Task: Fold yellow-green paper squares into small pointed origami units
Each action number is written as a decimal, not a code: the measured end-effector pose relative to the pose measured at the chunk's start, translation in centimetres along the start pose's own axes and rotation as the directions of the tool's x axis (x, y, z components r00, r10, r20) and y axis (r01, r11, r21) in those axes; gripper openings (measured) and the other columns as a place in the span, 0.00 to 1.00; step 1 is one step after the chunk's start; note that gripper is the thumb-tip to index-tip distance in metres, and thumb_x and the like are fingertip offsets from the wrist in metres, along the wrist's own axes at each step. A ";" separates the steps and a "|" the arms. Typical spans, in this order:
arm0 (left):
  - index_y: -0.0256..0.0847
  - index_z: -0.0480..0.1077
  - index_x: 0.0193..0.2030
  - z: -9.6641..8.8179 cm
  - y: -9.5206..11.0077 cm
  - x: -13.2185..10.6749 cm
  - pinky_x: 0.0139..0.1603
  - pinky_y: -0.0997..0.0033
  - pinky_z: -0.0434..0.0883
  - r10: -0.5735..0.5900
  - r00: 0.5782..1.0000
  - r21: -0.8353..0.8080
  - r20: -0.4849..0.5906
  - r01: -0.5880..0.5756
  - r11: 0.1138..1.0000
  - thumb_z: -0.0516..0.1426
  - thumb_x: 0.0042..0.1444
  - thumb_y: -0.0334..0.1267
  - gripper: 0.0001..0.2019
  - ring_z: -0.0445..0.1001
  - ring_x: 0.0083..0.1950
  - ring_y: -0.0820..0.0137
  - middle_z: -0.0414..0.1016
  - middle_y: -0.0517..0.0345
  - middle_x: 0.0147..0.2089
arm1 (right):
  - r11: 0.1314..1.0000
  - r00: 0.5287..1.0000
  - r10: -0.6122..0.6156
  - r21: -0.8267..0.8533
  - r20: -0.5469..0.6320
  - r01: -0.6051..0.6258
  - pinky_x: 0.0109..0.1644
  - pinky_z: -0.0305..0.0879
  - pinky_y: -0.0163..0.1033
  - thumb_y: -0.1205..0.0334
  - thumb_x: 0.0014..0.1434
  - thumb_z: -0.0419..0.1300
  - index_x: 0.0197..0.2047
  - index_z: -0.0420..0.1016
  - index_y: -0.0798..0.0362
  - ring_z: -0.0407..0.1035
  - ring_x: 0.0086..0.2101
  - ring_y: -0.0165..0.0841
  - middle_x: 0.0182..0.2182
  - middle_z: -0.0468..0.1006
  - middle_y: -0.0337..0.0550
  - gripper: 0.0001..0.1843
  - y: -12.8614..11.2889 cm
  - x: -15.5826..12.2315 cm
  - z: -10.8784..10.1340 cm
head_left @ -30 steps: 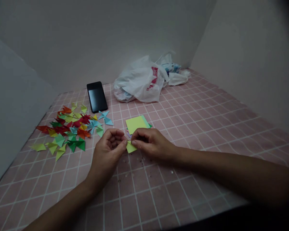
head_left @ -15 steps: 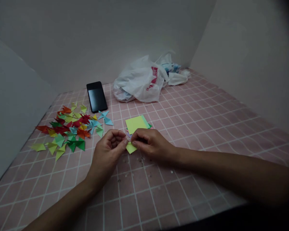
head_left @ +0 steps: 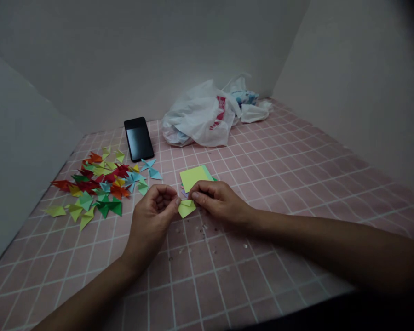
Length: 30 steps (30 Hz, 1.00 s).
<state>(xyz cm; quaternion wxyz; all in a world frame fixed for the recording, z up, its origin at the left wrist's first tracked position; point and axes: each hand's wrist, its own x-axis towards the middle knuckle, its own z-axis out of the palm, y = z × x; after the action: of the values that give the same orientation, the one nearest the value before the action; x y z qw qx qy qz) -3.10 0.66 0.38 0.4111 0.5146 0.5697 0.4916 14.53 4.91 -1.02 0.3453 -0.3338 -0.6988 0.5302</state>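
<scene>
Between my two hands is a small folded piece of yellow paper (head_left: 186, 210), with a flap turned down along its top edge and a point toward me. My left hand (head_left: 157, 209) pinches its left corner between thumb and forefinger, the other fingers curled. On the opposite corner, my right hand (head_left: 217, 202) pinches with thumb and index finger. Just behind the hands lies a stack of square paper sheets (head_left: 195, 178), yellow on top with green edges showing; my right hand hides its near right part.
Many folded paper cranes (head_left: 93, 184) in red, green, yellow, orange and blue lie heaped at left. Behind them rests a black phone (head_left: 139, 139). A white plastic bag (head_left: 200, 115) sits by the back wall. The pink checked cloth (head_left: 296, 174) has small clear bits near my hands.
My hands have drawn slightly apart, the left one shifting a little left. More of the folded yellow paper and its top flap now shows between them.
</scene>
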 end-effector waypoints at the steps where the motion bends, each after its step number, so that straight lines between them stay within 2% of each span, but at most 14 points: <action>1: 0.40 0.70 0.34 0.0 0.0 0.0 0.34 0.76 0.72 -0.007 1.000 -0.010 0.003 0.007 1.000 0.65 0.51 0.34 0.07 0.73 0.33 0.75 0.73 0.63 0.32 | 1.000 1.000 0.017 0.024 0.000 -0.017 0.33 0.56 0.35 0.60 0.64 0.54 0.31 0.71 0.55 0.61 0.28 0.28 0.24 0.67 0.36 0.11 0.0 0.0 0.0; 4: 0.40 0.70 0.33 0.1 0.1 0.1 0.33 0.77 0.72 -0.020 1.000 -0.030 0.018 0.020 0.999 0.65 0.51 0.35 0.08 0.73 0.32 0.75 0.73 0.63 0.31 | 0.996 0.998 0.064 0.062 0.008 -0.064 0.31 0.54 0.35 0.58 0.64 0.55 0.29 0.70 0.55 0.58 0.26 0.28 0.22 0.65 0.35 0.13 0.0 0.0 0.1; 9: 0.39 0.70 0.33 0.2 0.3 -0.1 0.34 0.77 0.72 -0.019 0.999 -0.033 0.033 0.020 0.999 0.65 0.50 0.34 0.07 0.73 0.32 0.75 0.73 0.63 0.31 | 0.992 0.993 0.107 0.066 0.046 -0.110 0.35 0.57 0.35 0.64 0.57 0.60 0.29 0.71 0.55 0.63 0.30 0.29 0.28 0.71 0.38 0.06 0.0 0.2 0.3; 19: 0.40 0.70 0.33 0.1 0.3 -0.2 0.34 0.75 0.72 0.001 0.999 0.012 0.050 -0.002 1.000 0.64 0.52 0.35 0.06 0.73 0.33 0.74 0.73 0.62 0.31 | 0.997 0.994 0.052 -0.058 0.092 -0.046 0.34 0.55 0.37 0.65 0.62 0.55 0.28 0.67 0.54 0.60 0.29 0.29 0.25 0.67 0.36 0.10 -0.2 0.2 -0.1; 25: 0.41 0.70 0.34 0.2 0.0 -0.3 0.33 0.74 0.72 0.040 0.996 0.052 0.081 -0.044 0.998 0.63 0.53 0.36 0.06 0.74 0.32 0.72 0.73 0.62 0.31 | 0.997 0.991 0.077 -0.020 0.110 -0.076 0.34 0.56 0.36 0.64 0.61 0.57 0.29 0.69 0.55 0.62 0.29 0.28 0.27 0.69 0.37 0.08 -0.2 0.1 0.1; 30: 0.42 0.70 0.35 0.3 -0.1 -0.4 0.33 0.74 0.71 0.069 0.991 0.091 0.111 -0.079 0.993 0.62 0.55 0.36 0.05 0.74 0.32 0.72 0.74 0.61 0.32 | 0.996 0.990 0.083 0.003 0.116 -0.084 0.32 0.54 0.35 0.67 0.57 0.57 0.27 0.67 0.55 0.59 0.27 0.27 0.24 0.66 0.35 0.07 -0.1 0.1 0.3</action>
<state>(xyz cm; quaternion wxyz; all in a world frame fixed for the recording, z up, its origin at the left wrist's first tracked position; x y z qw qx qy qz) -2.80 0.25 0.23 0.3977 0.5802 0.5498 0.4504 14.22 4.80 -0.92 0.2830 -0.3300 -0.7010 0.5653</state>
